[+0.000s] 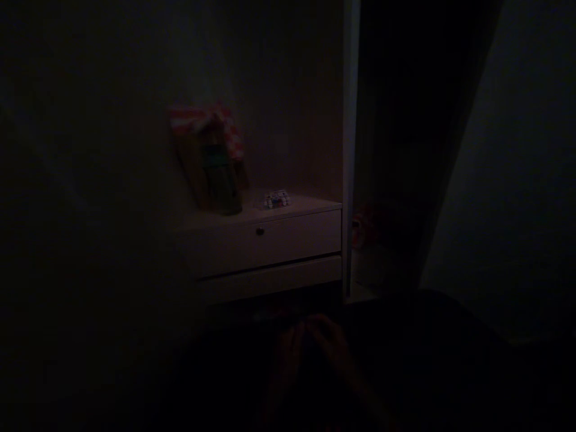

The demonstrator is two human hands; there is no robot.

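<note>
Low in the dark foreground, my left hand (290,348) and my right hand (330,339) are close together, fingertips almost meeting. The fingers of both look bent and pressed inward, as in a pinch. Whatever lies between them is lost in the dark. Just beyond the hands stands a pale chest of drawers (279,246) with a round dark knob or lock (260,231). On its top lies a small light-coloured item with a mottled pattern (278,199), too dim to name.
A glass-like bottle or jar (222,189) with a green band stands at the top's left, before a brownish upright thing and a red-and-white checked cloth (231,135). A pale vertical panel edge (350,150) rises at right. Beyond it, a red item (359,231) sits low in shadow.
</note>
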